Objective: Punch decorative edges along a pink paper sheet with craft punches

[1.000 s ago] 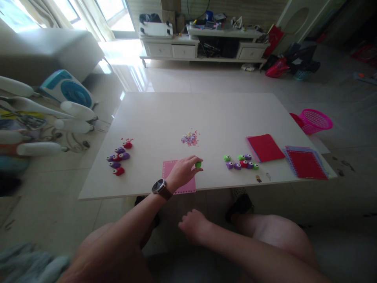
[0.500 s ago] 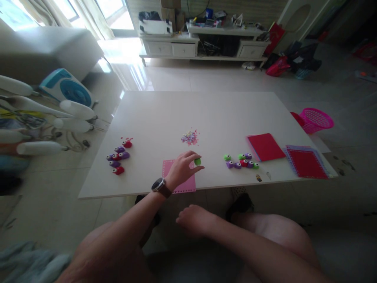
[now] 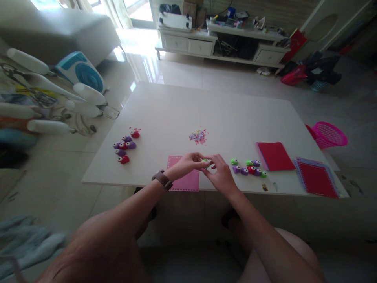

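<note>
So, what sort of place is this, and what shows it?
Probably a living room in a home: a low white cabinet with drawers against the far wall, pale fabric curtains beside a bright window, and a large pale sofa-like seat.

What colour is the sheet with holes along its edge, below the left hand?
The sheet is pink, best seen in the head view.
</note>
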Available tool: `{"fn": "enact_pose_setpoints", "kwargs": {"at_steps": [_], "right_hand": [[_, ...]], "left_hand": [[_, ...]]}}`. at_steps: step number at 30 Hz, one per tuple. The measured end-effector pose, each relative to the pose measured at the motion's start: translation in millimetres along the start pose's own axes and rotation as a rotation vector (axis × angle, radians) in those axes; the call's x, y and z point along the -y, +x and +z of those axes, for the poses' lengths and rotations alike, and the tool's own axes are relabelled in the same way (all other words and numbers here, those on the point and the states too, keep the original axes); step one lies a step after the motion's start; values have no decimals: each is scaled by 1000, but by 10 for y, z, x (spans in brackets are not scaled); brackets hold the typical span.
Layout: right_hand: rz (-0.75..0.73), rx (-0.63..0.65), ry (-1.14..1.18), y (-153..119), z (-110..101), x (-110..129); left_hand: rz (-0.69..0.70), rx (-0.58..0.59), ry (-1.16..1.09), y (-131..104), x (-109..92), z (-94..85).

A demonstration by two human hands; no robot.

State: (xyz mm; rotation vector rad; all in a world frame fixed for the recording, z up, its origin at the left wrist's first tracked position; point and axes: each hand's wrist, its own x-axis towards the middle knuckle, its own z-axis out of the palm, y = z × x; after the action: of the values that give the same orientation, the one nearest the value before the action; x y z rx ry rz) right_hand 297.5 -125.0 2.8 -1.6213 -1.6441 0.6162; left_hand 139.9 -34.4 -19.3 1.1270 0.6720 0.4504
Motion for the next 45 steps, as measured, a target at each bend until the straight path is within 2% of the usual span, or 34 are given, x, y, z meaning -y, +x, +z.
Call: {"fn": "enact_pose_setpoints", "kwargs": {"at_steps": [3, 6, 9, 13, 16, 18, 27, 33, 37, 45], "right_hand": [[-63, 60, -42, 12, -14, 9], [-69, 71, -97, 22, -48, 1], [-23, 84, -173, 18, -89, -44], [25, 138, -272, -5, -139, -99], [12, 158, -290, -21, -164, -115], [-5, 168, -292, -26, -168, -128], [-17, 147, -240, -15, -136, -185], [9, 188, -247, -27, -138, -217], [22, 213, -233, -30, -142, -263], [158, 205, -37, -27, -96, -293]], "left_hand": [[-50, 33, -41, -5, -7, -6], [-67, 43, 78, 25, -39, -120], [23, -63, 358, 53, -59, -285], [155, -210, 884, 31, -9, -429], [116, -215, 1222, -2, 69, -453], [78, -206, 1323, -10, 112, -452], [40, -170, 1338, -7, 89, -427], [37, -134, 1237, 38, 66, -414], [84, -83, 1173, 75, 10, -402], [120, -71, 1084, 45, -149, -316]]}}
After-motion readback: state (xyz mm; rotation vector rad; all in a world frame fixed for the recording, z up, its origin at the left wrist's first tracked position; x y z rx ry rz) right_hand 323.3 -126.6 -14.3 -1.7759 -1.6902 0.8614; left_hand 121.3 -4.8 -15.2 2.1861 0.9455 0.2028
